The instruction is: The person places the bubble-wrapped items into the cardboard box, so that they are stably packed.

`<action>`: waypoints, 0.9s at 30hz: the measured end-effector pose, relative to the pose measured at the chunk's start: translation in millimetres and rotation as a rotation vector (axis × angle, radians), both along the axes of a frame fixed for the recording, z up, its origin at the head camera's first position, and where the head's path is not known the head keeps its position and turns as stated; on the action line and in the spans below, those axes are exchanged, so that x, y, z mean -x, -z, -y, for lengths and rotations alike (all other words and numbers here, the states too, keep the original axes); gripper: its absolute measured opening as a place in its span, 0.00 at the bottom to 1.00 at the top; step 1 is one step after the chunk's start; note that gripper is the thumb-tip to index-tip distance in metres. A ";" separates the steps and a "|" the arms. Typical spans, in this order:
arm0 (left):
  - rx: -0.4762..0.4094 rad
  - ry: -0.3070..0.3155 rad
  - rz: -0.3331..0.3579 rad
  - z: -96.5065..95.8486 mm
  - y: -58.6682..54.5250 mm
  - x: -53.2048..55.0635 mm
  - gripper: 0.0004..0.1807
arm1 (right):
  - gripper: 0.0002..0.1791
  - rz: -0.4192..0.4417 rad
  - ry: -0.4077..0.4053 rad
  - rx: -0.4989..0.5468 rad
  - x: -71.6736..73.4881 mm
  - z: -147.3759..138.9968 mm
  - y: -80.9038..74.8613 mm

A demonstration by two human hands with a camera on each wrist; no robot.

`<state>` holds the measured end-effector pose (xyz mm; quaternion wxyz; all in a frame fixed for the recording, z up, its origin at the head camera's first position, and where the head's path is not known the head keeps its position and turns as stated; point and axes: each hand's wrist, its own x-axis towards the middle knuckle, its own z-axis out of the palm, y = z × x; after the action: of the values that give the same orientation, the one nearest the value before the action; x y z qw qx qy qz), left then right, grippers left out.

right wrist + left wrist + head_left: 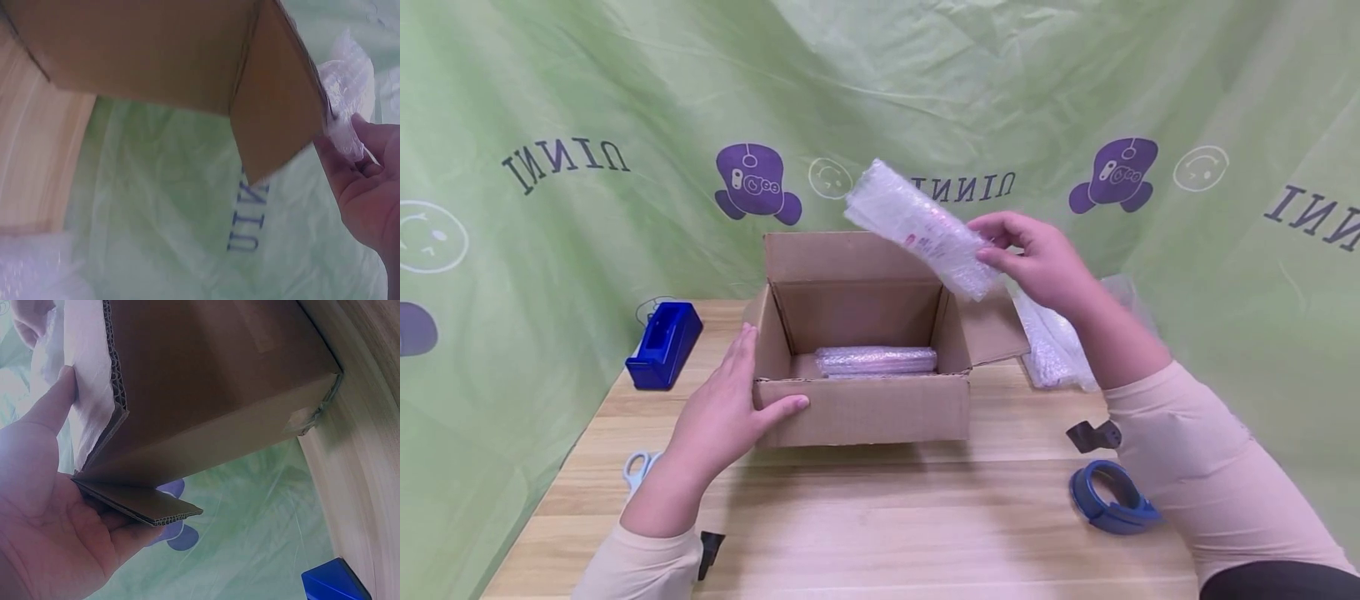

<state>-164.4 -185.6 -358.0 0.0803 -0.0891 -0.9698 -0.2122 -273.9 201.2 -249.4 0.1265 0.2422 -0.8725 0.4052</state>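
Note:
An opened cardboard box [865,412] stands on the table, with a bubble-wrapped bundle [876,360] lying inside. My left hand [718,417] holds the box's near left corner, its thumb over the front flap [90,387] and its fingers against the side flap [144,503]. Above the box's right side, my right hand [1037,258] pinches one end of a bubble-wrap packet [921,225] between thumb and fingers. That packet is tilted, its far end up and to the left. Faint red and purple print shows on it; its contents are unclear.
More bubble-wrap packets [1052,346] lie right of the box, partly behind my right arm. A blue tape dispenser [664,346] stands at the left, and light-blue scissors [638,471] lie by my left forearm. A blue ring-shaped object [1112,500] is at the right.

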 end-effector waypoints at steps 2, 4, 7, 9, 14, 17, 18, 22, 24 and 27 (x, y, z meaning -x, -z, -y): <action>0.000 0.001 -0.003 0.3 0.5 0.4 0.67 | 0.18 0.003 -0.030 -0.021 -0.1 8.6 2.6; -0.001 0.001 -0.002 0.4 0.9 0.7 0.67 | 0.17 0.015 -0.053 -0.039 0.1 16.1 5.7; -0.001 0.001 -0.002 0.4 0.8 0.9 0.67 | 0.17 0.038 -0.079 -0.059 -0.2 25.9 10.3; 0.000 0.001 -0.003 0.3 0.6 0.9 0.66 | 0.17 0.047 -0.099 -0.066 0.5 31.2 14.1; -0.004 -0.001 -0.003 -0.1 0.3 0.9 0.66 | 0.17 0.067 -0.171 -0.075 1.6 42.5 25.5; -0.006 -0.004 0.004 -0.2 0.6 1.2 0.67 | 0.16 0.068 -0.205 -0.098 2.0 47.2 33.1; -0.005 -0.005 0.008 -0.2 0.7 1.3 0.67 | 0.16 0.064 -0.213 -0.114 1.9 48.2 35.3; -0.002 -0.007 0.015 -0.5 0.8 2.0 0.67 | 0.16 0.068 -0.251 -0.153 1.1 49.8 42.8; -0.002 -0.009 0.014 -0.5 0.8 2.0 0.67 | 0.16 0.087 -0.278 -0.160 1.7 49.6 46.6; -0.007 -0.011 0.012 -0.1 0.8 1.7 0.67 | 0.15 0.124 -0.324 -0.161 1.9 50.3 50.9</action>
<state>-166.1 -185.5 -358.7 0.0760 -0.0823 -0.9701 -0.2154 -275.8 150.9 -300.3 -0.0144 0.3636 -0.8577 0.3632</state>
